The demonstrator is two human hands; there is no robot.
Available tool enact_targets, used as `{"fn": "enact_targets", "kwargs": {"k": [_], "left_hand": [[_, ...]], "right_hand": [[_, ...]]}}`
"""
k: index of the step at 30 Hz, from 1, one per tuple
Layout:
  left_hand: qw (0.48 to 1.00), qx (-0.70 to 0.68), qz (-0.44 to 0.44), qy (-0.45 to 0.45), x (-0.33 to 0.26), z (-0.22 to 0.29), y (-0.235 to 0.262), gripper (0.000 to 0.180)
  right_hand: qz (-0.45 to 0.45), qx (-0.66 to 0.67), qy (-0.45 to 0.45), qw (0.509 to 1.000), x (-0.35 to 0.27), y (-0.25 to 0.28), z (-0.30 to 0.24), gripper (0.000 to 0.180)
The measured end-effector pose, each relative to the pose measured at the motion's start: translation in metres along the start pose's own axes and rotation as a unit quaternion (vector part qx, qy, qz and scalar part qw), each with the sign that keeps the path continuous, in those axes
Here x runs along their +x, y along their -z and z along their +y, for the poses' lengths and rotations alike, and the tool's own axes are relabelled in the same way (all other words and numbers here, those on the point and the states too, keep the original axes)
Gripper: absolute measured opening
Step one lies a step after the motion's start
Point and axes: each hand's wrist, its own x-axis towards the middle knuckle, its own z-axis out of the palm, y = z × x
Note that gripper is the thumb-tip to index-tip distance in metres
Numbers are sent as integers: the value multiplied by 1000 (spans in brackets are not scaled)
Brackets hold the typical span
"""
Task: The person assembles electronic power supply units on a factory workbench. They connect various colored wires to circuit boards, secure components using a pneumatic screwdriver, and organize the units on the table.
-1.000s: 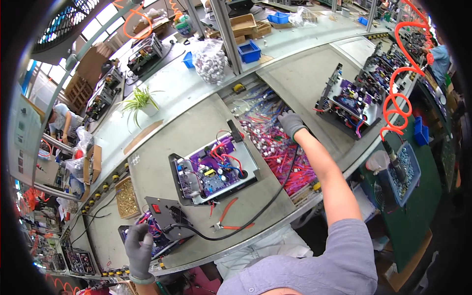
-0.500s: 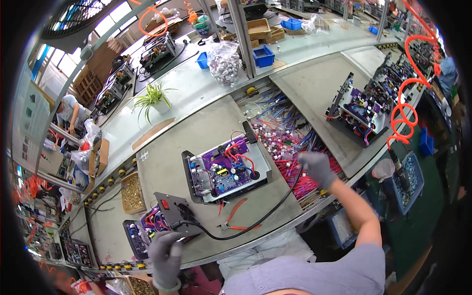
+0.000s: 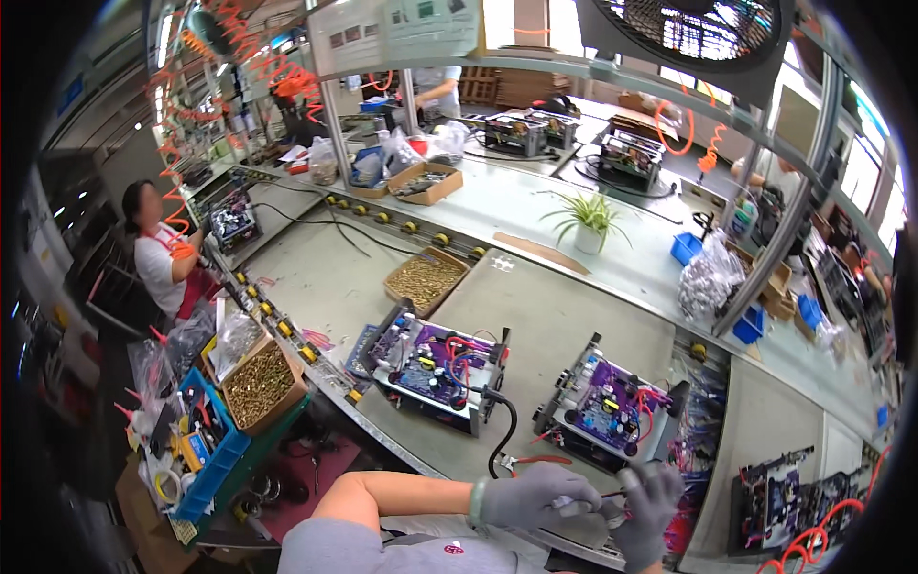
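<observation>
My grey-gloved left hand (image 3: 537,496) reaches across from the left with its fingers closed, level with my grey-gloved right hand (image 3: 648,507), whose fingers are curled. Small pale and dark bits show between the two hands, too small and blurred to name. A black cable (image 3: 508,426) runs from the nearer-left open circuit chassis (image 3: 440,364) down behind my left hand. Just beyond my hands sits a second chassis (image 3: 612,407) with a purple board and red wires. Red-handled pliers (image 3: 543,459) lie on the bench, partly hidden.
Coloured wires (image 3: 701,407) lie in a trough on the right. A box of brass-coloured screws (image 3: 426,279) stands beyond the left chassis; another screw box (image 3: 258,387) and a blue crate (image 3: 206,459) stand left. A potted plant (image 3: 588,230) is on the shelf. A co-worker (image 3: 163,249) stands far left.
The view has swung left. My hands, apart before, have come together near the front edge. The nearer-left chassis has its grey panel lying differently, and its cable now curls down to my left hand.
</observation>
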Motion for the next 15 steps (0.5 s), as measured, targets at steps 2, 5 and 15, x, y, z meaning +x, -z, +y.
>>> {"fn": "enact_targets", "kwargs": {"k": [2, 5, 15], "left_hand": [[998, -48, 27, -3, -6, 10, 21, 15], [979, -176, 58, 84, -5, 35, 54, 15], [975, -161, -52, 147, 33, 9, 65, 22]], "right_hand": [[-11, 50, -18, 999, 13, 5, 5, 43], [-124, 267, -58, 954, -9, 2, 25, 34], [-129, 284, -109, 944, -4, 19, 26, 27]]}}
